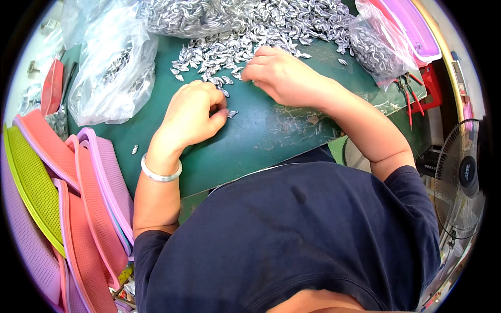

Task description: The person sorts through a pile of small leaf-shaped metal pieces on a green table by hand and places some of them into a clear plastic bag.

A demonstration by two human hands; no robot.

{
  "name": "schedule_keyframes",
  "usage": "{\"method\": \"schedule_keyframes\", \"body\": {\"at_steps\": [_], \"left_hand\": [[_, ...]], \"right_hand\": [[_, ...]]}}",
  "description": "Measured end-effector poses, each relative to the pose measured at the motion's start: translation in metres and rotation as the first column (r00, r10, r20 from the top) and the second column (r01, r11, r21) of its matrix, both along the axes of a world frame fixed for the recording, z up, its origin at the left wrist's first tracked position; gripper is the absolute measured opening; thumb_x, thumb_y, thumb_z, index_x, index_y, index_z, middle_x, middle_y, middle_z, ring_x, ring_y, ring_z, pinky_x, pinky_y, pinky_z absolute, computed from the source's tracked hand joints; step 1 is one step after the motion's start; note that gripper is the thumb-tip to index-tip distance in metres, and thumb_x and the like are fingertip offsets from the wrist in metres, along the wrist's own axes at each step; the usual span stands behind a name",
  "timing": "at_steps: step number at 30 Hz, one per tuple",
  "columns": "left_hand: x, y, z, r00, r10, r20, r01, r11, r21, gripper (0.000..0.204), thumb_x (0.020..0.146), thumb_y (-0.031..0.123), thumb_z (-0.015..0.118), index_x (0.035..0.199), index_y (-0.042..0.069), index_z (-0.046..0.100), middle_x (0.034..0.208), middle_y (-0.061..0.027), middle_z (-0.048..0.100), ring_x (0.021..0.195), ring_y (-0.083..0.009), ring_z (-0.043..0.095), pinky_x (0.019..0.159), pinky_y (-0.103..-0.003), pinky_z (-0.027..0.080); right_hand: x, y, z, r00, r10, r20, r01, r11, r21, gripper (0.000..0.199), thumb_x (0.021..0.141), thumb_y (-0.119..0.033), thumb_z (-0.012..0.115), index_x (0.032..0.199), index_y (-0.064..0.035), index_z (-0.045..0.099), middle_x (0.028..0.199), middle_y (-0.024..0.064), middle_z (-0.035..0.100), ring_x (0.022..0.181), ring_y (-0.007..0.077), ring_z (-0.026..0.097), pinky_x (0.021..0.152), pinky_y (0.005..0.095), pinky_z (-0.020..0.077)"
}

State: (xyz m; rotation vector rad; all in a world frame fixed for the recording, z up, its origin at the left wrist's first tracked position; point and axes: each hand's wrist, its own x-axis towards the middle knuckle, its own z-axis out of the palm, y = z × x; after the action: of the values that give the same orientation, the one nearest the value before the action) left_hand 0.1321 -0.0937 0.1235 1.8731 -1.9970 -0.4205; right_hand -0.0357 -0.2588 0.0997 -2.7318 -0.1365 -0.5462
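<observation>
On the tabletop (261,138), one loose silver piece (233,113) lies just right of the left hand (193,112), farther from the right hand (284,75), its long axis roughly sideways, and whether either curled grip holds something, I cannot tell.

On the tabletop (261,128), loose twisted pieces (313,23) lie mostly beyond the left hand (194,112) and right hand (284,75), between 2 plastic bags (91,99). Left are perforated baskets (96,208); at the right edge, pliers (407,97); farther right, an electric fan (468,171).
</observation>
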Motion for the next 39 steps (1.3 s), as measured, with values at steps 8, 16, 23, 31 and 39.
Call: {"method": "schedule_keyframes", "body": {"at_steps": [8,16,23,31,39], "left_hand": [[0.003,-0.004,-0.019,0.986,0.165,-0.019,-0.166,0.978,-0.128,0.014,0.079,0.008,0.064,0.091,0.002,0.067,0.084,-0.0134,0.065,0.082,-0.0311,0.063,0.074,-0.039,0.049],[-0.001,-0.003,-0.016,0.983,0.178,-0.033,-0.181,0.977,-0.115,0.015,0.079,0.007,0.063,0.093,0.003,0.068,0.087,-0.0134,0.066,0.085,-0.0314,0.063,0.076,-0.039,0.050],[0.001,-0.002,-0.021,0.984,0.175,-0.027,-0.177,0.976,-0.128,0.015,0.079,0.007,0.063,0.092,0.003,0.068,0.089,-0.0138,0.067,0.086,-0.0315,0.064,0.077,-0.039,0.050],[0.002,-0.002,-0.017,0.982,0.190,-0.027,-0.191,0.978,-0.083,0.016,0.079,0.007,0.063,0.092,0.003,0.069,0.084,-0.0139,0.065,0.083,-0.0325,0.062,0.075,-0.040,0.049],[0.003,-0.002,-0.018,0.979,0.204,-0.019,-0.205,0.976,-0.067,0.016,0.079,0.007,0.062,0.092,0.002,0.069,0.084,-0.0138,0.066,0.084,-0.0321,0.063,0.075,-0.039,0.049]], "right_hand": [[0.007,0.013,-0.003,0.993,-0.005,-0.120,0.002,1.000,-0.029,0.017,0.075,-0.005,0.065,0.092,-0.0021,0.065,0.083,0.0085,0.063,0.087,0.0270,0.056,0.080,0.0389,0.0465],[0.009,0.009,-0.001,0.998,-0.058,-0.020,0.060,0.996,0.073,0.014,0.080,-0.003,0.061,0.094,-0.0044,0.066,0.084,0.0088,0.065,0.087,0.0280,0.057,0.078,0.0392,0.0482],[0.002,0.014,0.000,0.995,0.061,-0.077,-0.055,0.995,0.082,0.016,0.080,-0.002,0.061,0.095,-0.0041,0.067,0.086,0.0089,0.065,0.087,0.0284,0.057,0.080,0.0387,0.0479],[0.022,0.010,-0.006,0.999,0.039,-0.031,-0.037,0.998,0.049,0.016,0.080,-0.001,0.058,0.094,-0.0030,0.065,0.089,0.0095,0.065,0.088,0.0286,0.057,0.083,0.0385,0.0468],[0.005,0.005,0.005,0.993,0.070,-0.094,-0.073,0.997,-0.027,0.012,0.075,-0.002,0.063,0.087,-0.0039,0.063,0.084,0.0053,0.064,0.089,0.0279,0.056,0.082,0.0382,0.0461]]}}
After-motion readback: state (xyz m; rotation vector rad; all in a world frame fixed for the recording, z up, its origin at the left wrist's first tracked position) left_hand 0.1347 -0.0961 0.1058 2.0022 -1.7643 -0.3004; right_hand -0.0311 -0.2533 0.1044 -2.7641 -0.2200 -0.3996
